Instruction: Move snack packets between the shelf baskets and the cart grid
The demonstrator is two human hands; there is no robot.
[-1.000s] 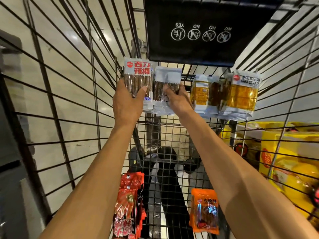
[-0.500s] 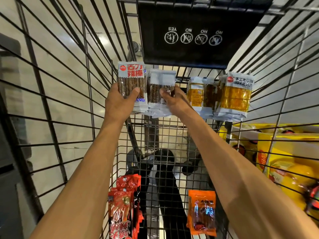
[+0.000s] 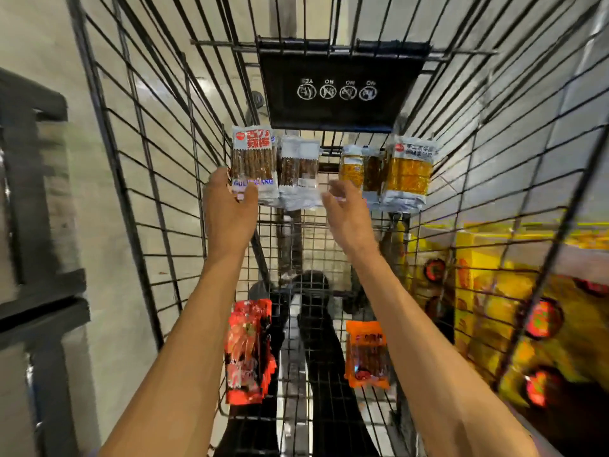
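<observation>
Several snack packets stand in a row against the cart grid (image 3: 329,245) at the far end. My left hand (image 3: 229,212) pinches the lower left corner of the brown-stick packet with red lettering (image 3: 253,159), thumb over its front. Beside it stands a second brown-stick packet (image 3: 300,169). My right hand (image 3: 346,212) hovers just below and right of that packet, fingers spread, holding nothing. Further right are a small yellow packet (image 3: 352,166) and a larger yellow packet (image 3: 408,171).
Red packets (image 3: 247,351) and an orange packet (image 3: 365,354) lie on the cart floor near me. A black flap with white icons (image 3: 342,90) hangs above the row. Yellow boxed goods (image 3: 494,308) show through the right wire wall. A dark frame (image 3: 33,192) stands on the left.
My right hand has let go of the second brown-stick packet and pulled back, fingers spread. My left hand has slid down to the first packet's lower corner. The view has drawn back.
</observation>
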